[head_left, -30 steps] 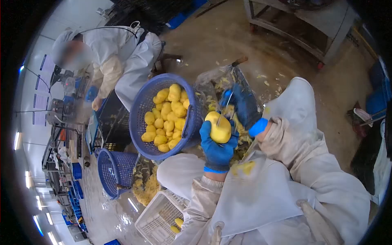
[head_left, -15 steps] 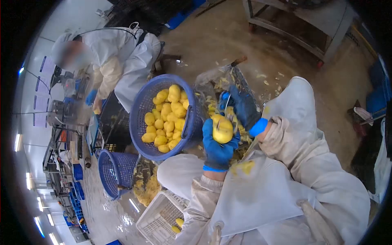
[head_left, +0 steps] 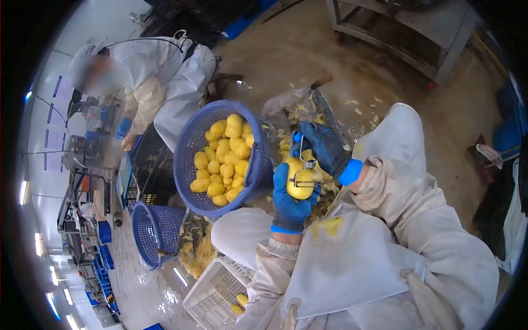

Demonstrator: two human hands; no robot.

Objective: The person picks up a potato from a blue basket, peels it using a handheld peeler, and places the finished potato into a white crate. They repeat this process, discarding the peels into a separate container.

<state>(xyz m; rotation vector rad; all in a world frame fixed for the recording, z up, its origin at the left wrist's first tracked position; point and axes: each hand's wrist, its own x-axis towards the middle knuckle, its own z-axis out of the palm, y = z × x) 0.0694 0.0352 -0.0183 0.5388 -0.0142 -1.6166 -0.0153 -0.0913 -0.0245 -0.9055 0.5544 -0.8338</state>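
Note:
My left hand point(head_left: 290, 202), in a blue glove, is wrapped round a peeled yellow potato point(head_left: 300, 190) from below. In my right hand point(head_left: 324, 146), also blue-gloved, is a metal peeler point(head_left: 300, 159), whose blade lies across the potato's upper face. Just to the left stands a purple-blue plastic basket point(head_left: 184, 159) holding many peeled yellow potatoes point(head_left: 225, 159). Under and behind my hands, a container lined with clear plastic point(head_left: 280, 104) holds yellow peelings, partly hidden by the hands.
A white crate point(head_left: 212, 297) with a few potatoes sits by my left leg, near a second blue basket point(head_left: 148, 231) and a heap of peelings point(head_left: 201, 256). At the left a co-worker point(head_left: 159, 82) in white bends over a dark crate point(head_left: 157, 159). A metal cart point(head_left: 401, 33) stands beyond scattered floor peelings.
My right hand and the peeler have shifted slightly; the blade now lies across the potato's face instead of at its upper edge. The potato and left hand have moved slightly. The co-worker's hand has shifted.

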